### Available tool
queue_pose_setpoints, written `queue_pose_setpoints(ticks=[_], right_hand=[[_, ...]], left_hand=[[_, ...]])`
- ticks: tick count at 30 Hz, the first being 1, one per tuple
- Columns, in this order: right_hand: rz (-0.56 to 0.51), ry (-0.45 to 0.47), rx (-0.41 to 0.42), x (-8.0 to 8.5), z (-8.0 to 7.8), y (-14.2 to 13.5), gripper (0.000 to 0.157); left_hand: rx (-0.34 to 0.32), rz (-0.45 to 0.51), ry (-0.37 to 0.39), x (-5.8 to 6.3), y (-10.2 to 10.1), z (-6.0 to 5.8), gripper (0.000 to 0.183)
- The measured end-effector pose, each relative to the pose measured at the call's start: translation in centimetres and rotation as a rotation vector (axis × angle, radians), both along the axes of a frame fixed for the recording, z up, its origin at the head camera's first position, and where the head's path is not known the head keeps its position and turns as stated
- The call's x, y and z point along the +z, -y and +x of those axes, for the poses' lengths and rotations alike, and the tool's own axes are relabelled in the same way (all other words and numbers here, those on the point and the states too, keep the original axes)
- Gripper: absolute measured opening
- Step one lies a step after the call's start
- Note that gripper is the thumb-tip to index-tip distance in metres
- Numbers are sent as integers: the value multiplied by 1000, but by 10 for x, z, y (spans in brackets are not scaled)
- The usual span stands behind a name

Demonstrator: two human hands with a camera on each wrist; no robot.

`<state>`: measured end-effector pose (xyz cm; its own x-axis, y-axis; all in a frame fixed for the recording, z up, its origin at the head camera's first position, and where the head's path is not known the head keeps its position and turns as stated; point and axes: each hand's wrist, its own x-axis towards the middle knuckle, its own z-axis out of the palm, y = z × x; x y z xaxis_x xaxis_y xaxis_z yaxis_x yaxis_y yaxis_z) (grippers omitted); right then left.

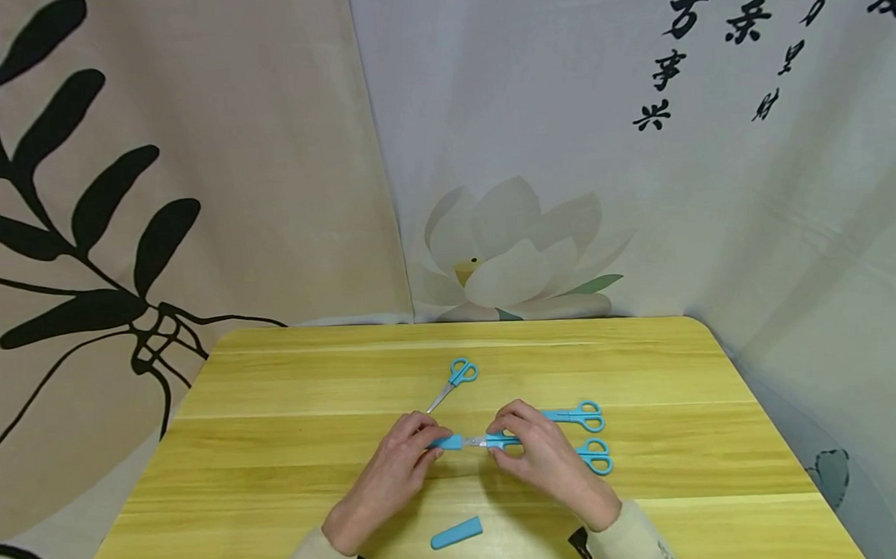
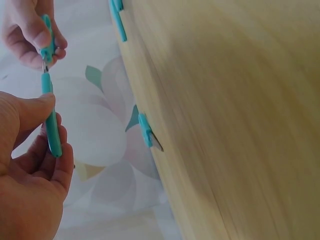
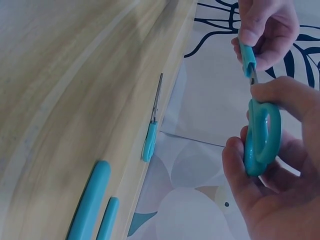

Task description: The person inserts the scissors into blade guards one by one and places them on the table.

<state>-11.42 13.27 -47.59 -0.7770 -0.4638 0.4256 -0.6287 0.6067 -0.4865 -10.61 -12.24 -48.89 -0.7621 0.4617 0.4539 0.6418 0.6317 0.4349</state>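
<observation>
Above the middle of the table, my left hand [image 1: 396,463] pinches a blue scissors cover [image 2: 51,122] between thumb and fingers. My right hand [image 1: 546,454] grips a pair of blue-handled scissors [image 3: 270,132] by the handles. Their blades point left, with the tips inside the cover's mouth and a short stretch of metal showing between cover and handles. A loose blue cover [image 1: 456,533] lies on the table nearer the person. Beyond the left hand lies an uncovered pair of scissors [image 1: 463,372], blades towards that hand.
Right of the right hand lie two more pairs of scissors, the farther pair [image 1: 591,417] in a blue cover and the nearer pair [image 1: 597,456] partly hidden by the hand. The wooden table [image 1: 287,386] ends at a printed curtain [image 1: 277,153] behind.
</observation>
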Motion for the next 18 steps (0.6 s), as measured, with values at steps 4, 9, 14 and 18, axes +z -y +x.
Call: queue_pose_setpoints(ticks=[4, 9, 14, 18], right_hand=[[0, -10, -2, 0, 0, 1, 21], [4, -19, -2, -1, 0, 2, 21], [7, -12, 1, -2, 0, 3, 21], [12, 2, -5, -3, -1, 4, 20]], left_hand=[[5, -3, 10, 0, -1, 0, 22], [5, -6, 4, -1, -2, 0, 22], [4, 1, 11, -2, -3, 1, 22], [4, -2, 25, -2, -3, 0, 21]])
